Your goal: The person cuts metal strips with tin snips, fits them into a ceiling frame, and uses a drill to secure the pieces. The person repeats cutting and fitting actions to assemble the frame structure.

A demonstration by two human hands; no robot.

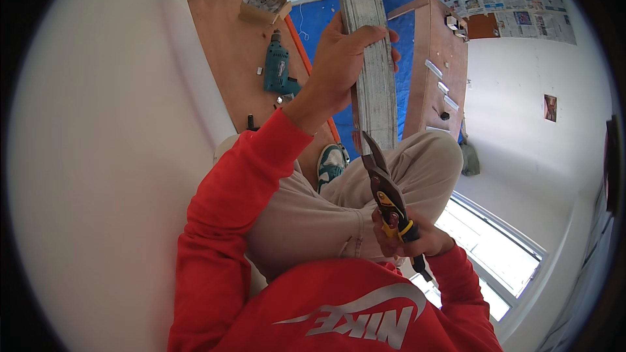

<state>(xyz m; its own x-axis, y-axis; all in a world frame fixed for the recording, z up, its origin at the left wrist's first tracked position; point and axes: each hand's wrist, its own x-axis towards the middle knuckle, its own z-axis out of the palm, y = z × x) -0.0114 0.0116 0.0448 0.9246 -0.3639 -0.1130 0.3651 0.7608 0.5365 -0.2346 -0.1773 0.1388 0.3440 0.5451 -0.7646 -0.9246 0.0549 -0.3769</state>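
My left hand (342,58) is closed around a long, grey metal profile (372,85) with scuffed, ridged faces, thumb across its upper side. The strip runs from the top of the view down to just above my knees. Lower down, my right hand (412,238) grips a pair of tin snips (387,199) with black and yellow handles and dark jaws. Their jaw tips are at the left edge of the profile's near end. I cannot tell whether the blades touch the metal.
At left, a plywood board with an orange edge (228,45) bears a teal power drill (277,65) and an opened cardboard box (264,3). A wooden surface (433,58) with small metal pieces stands at right. Blue sheeting (403,39) covers the floor; newspaper (515,0) lies beyond.
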